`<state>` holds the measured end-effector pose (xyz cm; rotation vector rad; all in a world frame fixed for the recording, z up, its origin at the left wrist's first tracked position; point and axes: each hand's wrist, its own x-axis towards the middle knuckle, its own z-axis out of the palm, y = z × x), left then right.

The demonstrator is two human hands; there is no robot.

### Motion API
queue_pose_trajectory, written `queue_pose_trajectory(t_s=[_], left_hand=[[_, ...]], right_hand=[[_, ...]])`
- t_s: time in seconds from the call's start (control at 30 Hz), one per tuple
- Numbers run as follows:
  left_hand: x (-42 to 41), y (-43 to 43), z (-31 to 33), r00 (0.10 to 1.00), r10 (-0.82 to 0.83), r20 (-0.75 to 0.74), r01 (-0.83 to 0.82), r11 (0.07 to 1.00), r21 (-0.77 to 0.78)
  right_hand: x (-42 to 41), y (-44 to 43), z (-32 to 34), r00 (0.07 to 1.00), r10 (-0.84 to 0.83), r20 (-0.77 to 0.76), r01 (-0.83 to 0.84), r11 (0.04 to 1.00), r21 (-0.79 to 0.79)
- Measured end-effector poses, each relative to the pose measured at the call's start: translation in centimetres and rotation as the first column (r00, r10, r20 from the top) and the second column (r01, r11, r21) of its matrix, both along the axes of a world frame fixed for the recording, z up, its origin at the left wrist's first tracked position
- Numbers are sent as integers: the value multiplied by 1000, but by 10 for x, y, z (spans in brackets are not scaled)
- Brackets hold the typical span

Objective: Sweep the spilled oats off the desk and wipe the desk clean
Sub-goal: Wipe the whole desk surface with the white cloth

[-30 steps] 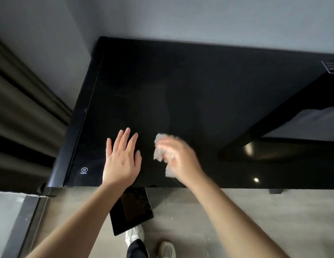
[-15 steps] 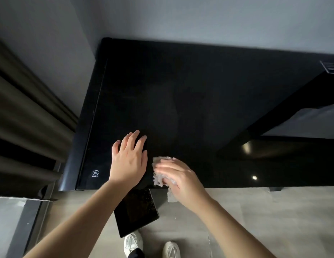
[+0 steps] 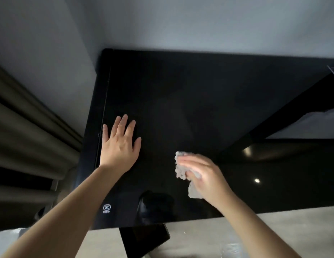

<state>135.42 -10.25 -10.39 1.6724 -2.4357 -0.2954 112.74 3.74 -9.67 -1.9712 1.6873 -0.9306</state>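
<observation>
The glossy black desk [image 3: 199, 101] fills the middle of the head view. My left hand [image 3: 119, 146] lies flat on it near its left edge, fingers straight and spread. My right hand [image 3: 203, 175] presses a crumpled pale grey cloth [image 3: 181, 168] onto the desk to the right of the left hand; the hand is motion-blurred and covers much of the cloth. No oats show on the dark surface.
A grey wall [image 3: 181, 21] runs behind the desk and a dark curtain [image 3: 28, 131] hangs at the left. A black flat panel [image 3: 143, 239] sits below the desk's front edge on the pale floor [image 3: 274, 229]. A small white logo [image 3: 107, 208] marks the desk's front left.
The view has come closer over the desk. My right hand with the cloth has moved from the front edge back onto the surface and to the right, away from my left hand.
</observation>
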Motion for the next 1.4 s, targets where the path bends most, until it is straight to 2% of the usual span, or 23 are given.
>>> queue_pose_trajectory(t_s=[0.1, 0.2, 0.37, 0.43, 0.5, 0.6, 0.63, 0.7, 0.77, 0.83, 0.87, 0.93, 0.97, 1.03, 1.1, 1.2, 1.27, 1.33, 1.4], left_hand=[[3, -9, -3, 999, 33, 16, -33, 999, 10], [3, -8, -5, 1000, 24, 4, -24, 1000, 16], [4, -9, -4, 1000, 28, -1, -28, 999, 26], [4, -9, -4, 1000, 25, 6, -25, 999, 20], [3, -10, -5, 1000, 21, 9, -21, 1000, 17], [4, -10, -7, 999, 28, -15, -28, 1000, 12], [4, -11, -8, 999, 29, -22, -29, 1000, 12], [5, -10, -9, 999, 36, -27, -36, 999, 11], [4, -11, -9, 999, 30, -22, -30, 999, 13], [4, -11, -9, 999, 38, -16, -38, 999, 16], [4, -12, -9, 999, 43, -19, -43, 999, 16], [2, -12, -9, 999, 40, -18, -40, 999, 14], [2, -12, -9, 999, 43, -19, -43, 999, 11], [1, -12, -10, 998, 48, -28, -48, 999, 1], [1, -11, -10, 999, 45, -23, -45, 999, -2], [2, -11, -9, 998, 52, -22, -52, 999, 2], [2, -11, -10, 998, 55, -35, -55, 999, 1], [2, -10, -9, 997, 57, -52, -58, 998, -12], [0, -10, -7, 995, 59, -79, -62, 997, -40]], right_hand=[[-18, -73, -4, 987, -161, -4, 162, 987, 8], [-12, -105, -3, 953, -286, 99, 286, 958, 14], [10, -37, -1, 992, -126, 16, 125, 992, 21], [4, -45, 4, 997, -74, -1, 74, 997, 29], [-5, -89, 2, 992, -123, 29, 121, 991, 49], [-12, -172, -6, 937, -290, 194, 261, 952, 162], [-12, -183, -9, 929, -318, 187, 293, 944, 149], [-5, -175, -8, 951, -275, 140, 256, 957, 139], [0, -143, -2, 991, -123, 57, 117, 989, 89], [-7, -128, -4, 999, 14, 52, -17, 998, 62], [-14, -139, -7, 995, -9, 96, 3, 998, 62], [-26, -186, -12, 958, -209, 196, 188, 974, 123], [-28, -212, -13, 943, -291, 162, 269, 953, 142], [-22, -247, -12, 934, -348, 83, 342, 936, 76], [-2, -242, -8, 952, -295, 82, 286, 952, 109], [26, -179, -1, 999, 42, 26, -43, 998, 54], [24, -153, -1, 992, 130, 5, -130, 991, 13], [16, -159, -6, 1000, -9, 24, 10, 999, -45], [17, -172, -7, 968, -251, 25, 251, 967, -30]])
